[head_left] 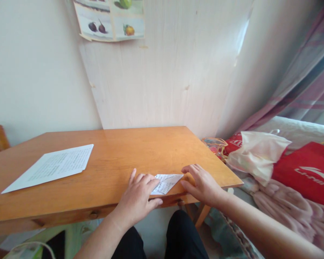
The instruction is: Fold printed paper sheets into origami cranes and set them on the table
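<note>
A small folded sheet of printed paper (167, 182) lies flat at the front edge of the wooden table, pointed at its right end. My left hand (140, 192) rests over its left end with fingers spread, and the thumb reaches past the table edge. Part of the paper is hidden under those fingers. Beside the paper's right tip is my right hand (201, 183), its thumb and forefinger parted with nothing seen between them.
A stack of printed sheets (56, 163) lies on the left of the table (140, 147). Drawer knobs (93, 215) show at its front. To the right are a white plastic bag (255, 154), red bags (307, 172) and a pink blanket (288, 205).
</note>
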The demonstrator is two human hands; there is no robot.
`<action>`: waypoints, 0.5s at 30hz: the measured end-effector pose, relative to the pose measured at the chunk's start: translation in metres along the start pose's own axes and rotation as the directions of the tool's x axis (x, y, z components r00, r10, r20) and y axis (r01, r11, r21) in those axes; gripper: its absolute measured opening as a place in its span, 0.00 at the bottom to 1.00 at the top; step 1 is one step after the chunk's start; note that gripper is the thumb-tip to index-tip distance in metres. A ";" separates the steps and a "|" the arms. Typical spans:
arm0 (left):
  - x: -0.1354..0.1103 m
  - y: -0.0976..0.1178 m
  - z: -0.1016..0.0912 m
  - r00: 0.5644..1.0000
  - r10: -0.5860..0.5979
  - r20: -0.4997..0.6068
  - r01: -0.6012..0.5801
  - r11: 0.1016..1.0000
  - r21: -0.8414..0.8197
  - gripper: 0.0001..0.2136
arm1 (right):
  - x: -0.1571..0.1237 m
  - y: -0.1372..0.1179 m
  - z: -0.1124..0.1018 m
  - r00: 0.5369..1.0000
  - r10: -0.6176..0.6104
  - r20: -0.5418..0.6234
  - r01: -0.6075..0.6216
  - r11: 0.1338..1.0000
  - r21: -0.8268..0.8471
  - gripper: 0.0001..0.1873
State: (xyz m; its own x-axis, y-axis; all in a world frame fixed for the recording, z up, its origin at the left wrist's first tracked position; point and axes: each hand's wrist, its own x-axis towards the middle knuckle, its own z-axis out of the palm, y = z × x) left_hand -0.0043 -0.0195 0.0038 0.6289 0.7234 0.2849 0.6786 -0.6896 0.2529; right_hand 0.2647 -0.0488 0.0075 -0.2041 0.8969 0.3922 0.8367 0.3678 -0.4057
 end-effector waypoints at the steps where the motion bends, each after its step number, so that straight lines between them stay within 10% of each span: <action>1: -0.001 0.001 0.000 1.000 0.001 -0.004 -0.001 1.000 0.006 0.25 | -0.005 -0.004 0.002 0.999 -0.052 -0.003 0.052 0.998 -0.023 0.15; 7: -0.006 0.006 -0.005 1.000 0.018 -0.014 -0.018 1.000 0.019 0.15 | -0.017 -0.015 0.017 0.961 -0.272 0.057 0.276 0.957 -0.083 0.25; 15: 0.000 0.008 -0.032 1.000 -0.003 -0.029 0.002 0.998 -0.065 0.14 | 0.000 -0.029 0.011 0.977 -0.212 0.026 0.211 0.977 0.032 0.12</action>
State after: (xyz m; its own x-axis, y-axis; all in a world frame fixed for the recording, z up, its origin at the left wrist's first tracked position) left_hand -0.0113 -0.0259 0.0354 0.6153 0.7244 0.3107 0.6534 -0.6893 0.3129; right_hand 0.2348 -0.0568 0.0098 -0.3901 0.8048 0.4473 0.7579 0.5565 -0.3404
